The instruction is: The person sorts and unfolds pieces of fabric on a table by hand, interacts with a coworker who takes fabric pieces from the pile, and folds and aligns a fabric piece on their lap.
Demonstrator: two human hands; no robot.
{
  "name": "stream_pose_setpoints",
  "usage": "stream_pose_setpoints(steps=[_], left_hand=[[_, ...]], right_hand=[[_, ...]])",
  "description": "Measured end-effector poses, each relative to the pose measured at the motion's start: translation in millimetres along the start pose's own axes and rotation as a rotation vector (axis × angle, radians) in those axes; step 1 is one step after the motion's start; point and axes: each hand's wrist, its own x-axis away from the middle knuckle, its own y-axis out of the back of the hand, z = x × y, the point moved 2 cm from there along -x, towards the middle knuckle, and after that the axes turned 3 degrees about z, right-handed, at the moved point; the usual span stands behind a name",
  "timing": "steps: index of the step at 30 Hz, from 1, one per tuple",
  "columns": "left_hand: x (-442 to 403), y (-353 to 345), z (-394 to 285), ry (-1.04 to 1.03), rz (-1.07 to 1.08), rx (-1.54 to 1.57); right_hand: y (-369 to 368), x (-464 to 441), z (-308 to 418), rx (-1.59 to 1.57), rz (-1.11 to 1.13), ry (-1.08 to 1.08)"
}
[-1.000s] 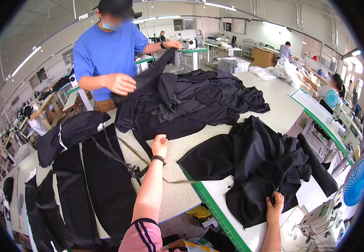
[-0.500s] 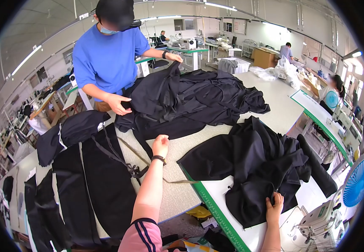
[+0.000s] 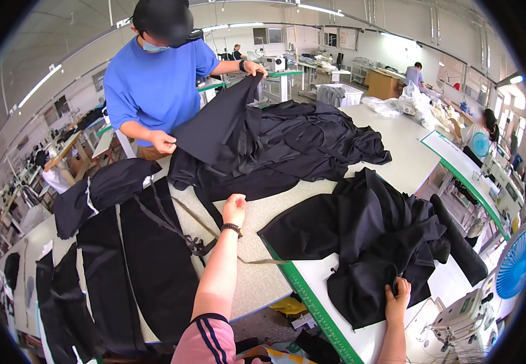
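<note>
My left hand reaches over the pale table, fingers curled closed, beside the lower edge of a large black fabric heap. What it holds, if anything, is hidden. A narrow black strip runs down close to its wrist. On the right, my right hand grips the edge of a bunched black cloth, which lies partly on the white sewing table. Across from me, a co-worker in a blue shirt holds up a black fabric piece by two corners, one in each hand.
Long black cut panels and a rolled black bundle cover the left side. Thin straps lie tangled between. A sewing machine and a blue fan stand right. A green ruled edge borders the sewing table.
The co-worker has raised and stretched the black piece, so it now hangs flatter between both hands. My two hands stay nearly where they were.
</note>
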Motion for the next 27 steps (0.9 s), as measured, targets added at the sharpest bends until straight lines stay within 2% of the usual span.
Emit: stream_pose_setpoints(steps=[8, 14, 27], left_hand=[[2.3, 3.4, -10.6, 0.016, -0.003, -0.017], [2.7, 3.6, -10.1, 0.016, -0.006, -0.023], [1.5, 3.3, -8.6, 0.048, 0.024, -0.014]], right_hand=[[-3.9, 0.7, -8.5, 0.01, -0.036, 0.055], [-1.6, 0.5, -6.4, 0.002, 0.002, -0.01], [-2.2, 0.6, -6.2, -0.02, -0.003, -0.002]])
